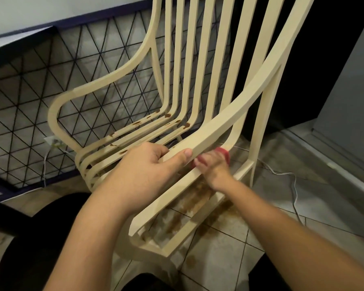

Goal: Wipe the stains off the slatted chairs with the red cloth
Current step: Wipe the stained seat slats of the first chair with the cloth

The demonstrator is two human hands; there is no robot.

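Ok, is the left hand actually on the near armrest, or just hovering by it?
Touching. The head view shows the left hand gripping the near armrest: its thumb lies on the armrest's side face and its fingers curl over the top edge.

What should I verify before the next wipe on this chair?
1. Left hand grips near armrest: ok.
2. Right hand holds red cloth: ok.
3. Cloth pressed against a slat: cannot tell, blurred.
4. Seat slats clean: not ok, brown stains show.
5. Floor under the seat clean: not ok, brown smears.
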